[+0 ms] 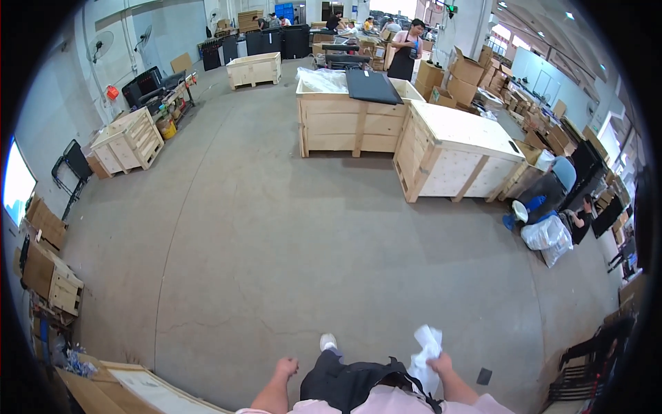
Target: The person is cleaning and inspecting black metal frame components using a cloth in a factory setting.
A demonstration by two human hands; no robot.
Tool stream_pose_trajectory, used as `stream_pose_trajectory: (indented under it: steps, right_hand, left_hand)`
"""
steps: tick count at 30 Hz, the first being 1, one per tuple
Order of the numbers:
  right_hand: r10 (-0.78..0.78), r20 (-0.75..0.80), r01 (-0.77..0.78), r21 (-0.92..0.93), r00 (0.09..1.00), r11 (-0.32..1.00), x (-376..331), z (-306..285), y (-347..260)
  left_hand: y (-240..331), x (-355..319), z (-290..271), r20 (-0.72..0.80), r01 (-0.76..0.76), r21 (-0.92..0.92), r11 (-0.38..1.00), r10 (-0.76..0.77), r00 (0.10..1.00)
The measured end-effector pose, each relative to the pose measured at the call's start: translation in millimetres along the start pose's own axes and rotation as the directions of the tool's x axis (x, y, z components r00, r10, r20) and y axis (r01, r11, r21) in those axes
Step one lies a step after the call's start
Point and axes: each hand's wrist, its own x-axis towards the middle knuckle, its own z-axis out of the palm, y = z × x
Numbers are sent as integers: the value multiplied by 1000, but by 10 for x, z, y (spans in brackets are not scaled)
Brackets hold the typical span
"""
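My right hand [439, 362] is closed on a crumpled white sheet [428, 339], thin and soft-looking; whether it is plastic, foam or cloth I cannot make out. The sheet sticks up past my fingers and also hangs down beside my dark apron [338, 381]. On the other side of my body my left hand [287, 367] hangs with its fingers curled in, and nothing shows in it. One white shoe [328, 341] shows on the grey floor ahead of the apron.
Ahead stand an open wooden crate [331, 124] with a black panel [373, 85] on top and a lidded crate [462, 155]. White bags [548, 236] lie right of them. Another crate [128, 141] is at left. A person [407, 52] stands behind the crates.
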Motion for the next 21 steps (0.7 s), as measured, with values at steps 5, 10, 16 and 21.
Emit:
stream_pose_trajectory:
  steps: [5, 10, 16, 21]
  right_hand:
    - [216, 45, -220, 113, 975, 969, 111, -10, -430]
    - [225, 62, -230, 82, 972, 970, 1099, 45, -1203]
    - [69, 30, -67, -48, 997, 997, 3138, -305, -3217]
    - [-261, 3, 260, -67, 965, 963, 4910, -1187, -5518]
  left_hand:
    - [1623, 694, -1265, -264, -282, -224, 933, 220, 939]
    - [2911, 1146, -1791, -288, -260, -308, 915, 171, 942]
    - [2952, 1598, -1529, -152, 75, -124, 989, -94, 984]
    - [3380, 1736, -1362, -164, 47, 205, 978, -13, 986]
